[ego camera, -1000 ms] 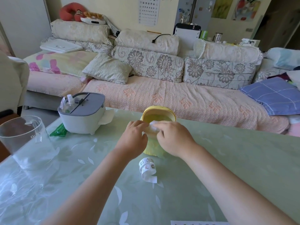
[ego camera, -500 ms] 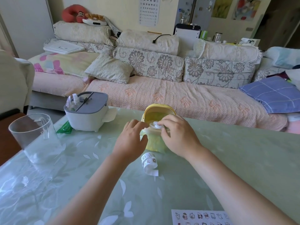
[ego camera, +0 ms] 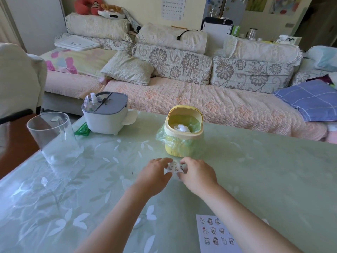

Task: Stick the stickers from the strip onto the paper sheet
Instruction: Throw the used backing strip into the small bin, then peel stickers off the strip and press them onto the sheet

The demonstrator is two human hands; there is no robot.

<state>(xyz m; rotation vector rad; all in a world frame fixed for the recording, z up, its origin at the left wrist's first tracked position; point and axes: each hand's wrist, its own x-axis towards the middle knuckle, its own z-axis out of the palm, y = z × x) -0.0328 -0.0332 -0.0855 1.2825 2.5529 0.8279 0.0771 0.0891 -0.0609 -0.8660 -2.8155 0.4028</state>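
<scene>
Gripping strip (ego camera: 175, 168): left hand (ego camera: 155, 173), right hand (ego camera: 197, 175)

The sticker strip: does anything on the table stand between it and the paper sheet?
Nothing visible does. The left hand and right hand hold the sticker strip; only bare table lies between it and the paper sheet. The person's own right forearm covers the sheet's right edge.

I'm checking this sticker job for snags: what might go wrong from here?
The left hand and right hand both hold the curled white sticker strip; a peeled sticker may fold onto itself.
The right forearm crosses above the white paper sheet with rows of stickers; drawing back might drag or crease it.
The small yellow bin lined with a green bag stands just beyond the hands and might get knocked.
</scene>
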